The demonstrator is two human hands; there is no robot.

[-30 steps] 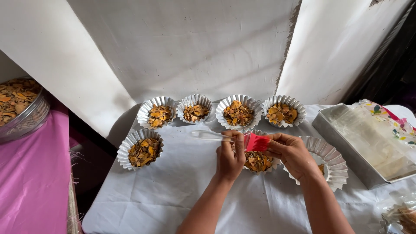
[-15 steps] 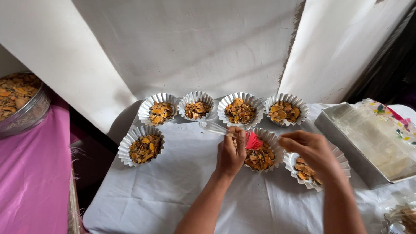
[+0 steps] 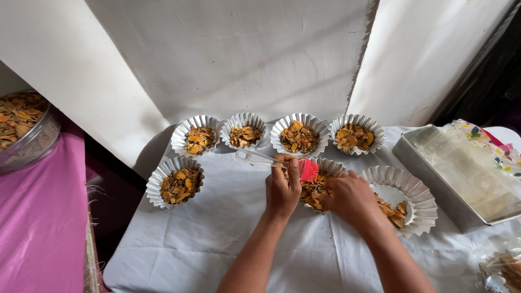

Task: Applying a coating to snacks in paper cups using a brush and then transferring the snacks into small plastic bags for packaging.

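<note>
The pastry brush [image 3: 282,163], with a clear handle and red bristles, lies across the left hand [image 3: 282,190], whose fingers are closed around the handle; the bristles hang just over the fluted foil cup [image 3: 331,165] of brown flakes near the middle of the table. The right hand [image 3: 353,201] rests over this cup and the next one [image 3: 418,201], fingers curled down into the flakes, but I cannot tell if it pinches anything. The cups are light and thin, so a push from either hand may tip one and spill flakes on the white cloth [image 3: 217,239]. The brush handle points toward the back row of filled cups [image 3: 245,130] and could knock them. The metal tray [image 3: 434,173] stands near the right edge, and the steel bowl [image 3: 32,141] sits well apart at the left.
</note>
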